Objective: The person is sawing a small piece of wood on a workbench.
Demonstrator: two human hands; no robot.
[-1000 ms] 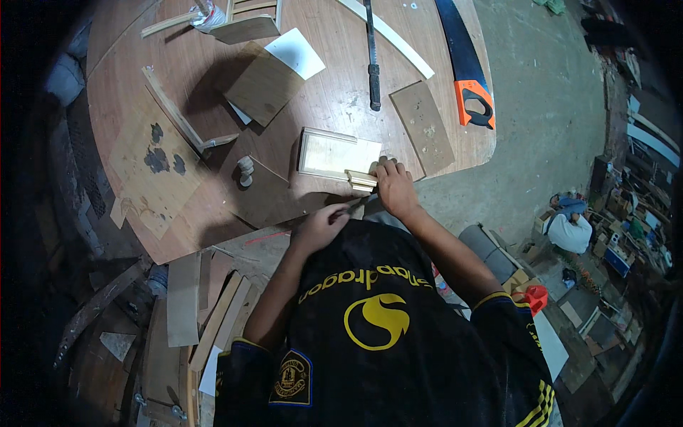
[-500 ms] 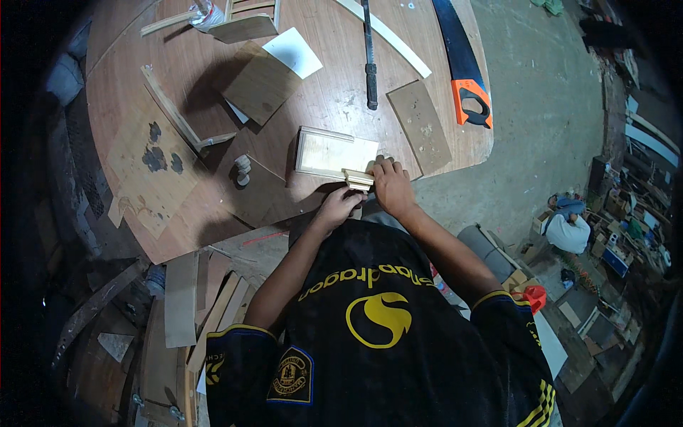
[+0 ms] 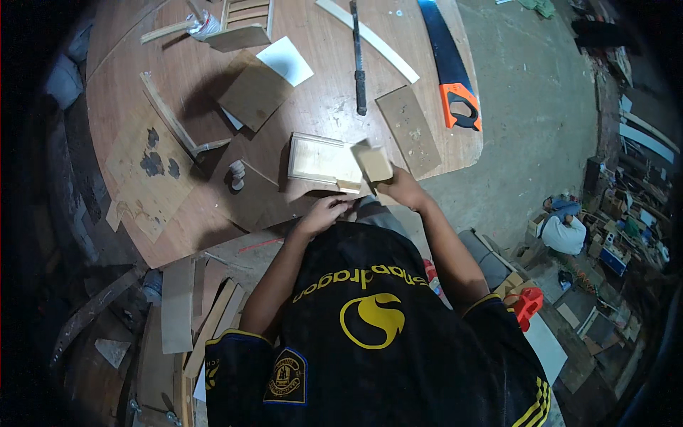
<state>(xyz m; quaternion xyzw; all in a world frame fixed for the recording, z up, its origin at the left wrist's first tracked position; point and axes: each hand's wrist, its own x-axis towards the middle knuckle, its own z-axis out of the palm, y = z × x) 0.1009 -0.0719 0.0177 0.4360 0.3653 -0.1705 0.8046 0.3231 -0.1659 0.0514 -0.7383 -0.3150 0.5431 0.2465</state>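
Gripping a small tan block with a paler, flat face (image 3: 374,164), the right hand (image 3: 404,188) is up at the right end of a pale rectangular wooden panel edged with thin raised strips (image 3: 319,159). That right grip is closed around the block, which is tilted and slightly blurred; whether it touches the panel, I cannot tell. The panel lies flat on the brown wood-grain worktop (image 3: 329,107), close to its near edge, with a short yellowish wooden strip (image 3: 347,185) at its near right corner. The left hand (image 3: 326,215) is just below that corner, fingers curled and partly hidden, so I cannot tell whether its grip is wide, narrow or holding something

Beyond the block lies a flat brown rectangular board (image 3: 408,132), with a dark-bladed saw with an orange handle (image 3: 448,67) farther right. A narrow saw with a black handle (image 3: 360,91) lies beyond the panel. Left of the panel sit small pale round discs (image 3: 237,175), with a brown square board (image 3: 255,92) farther away
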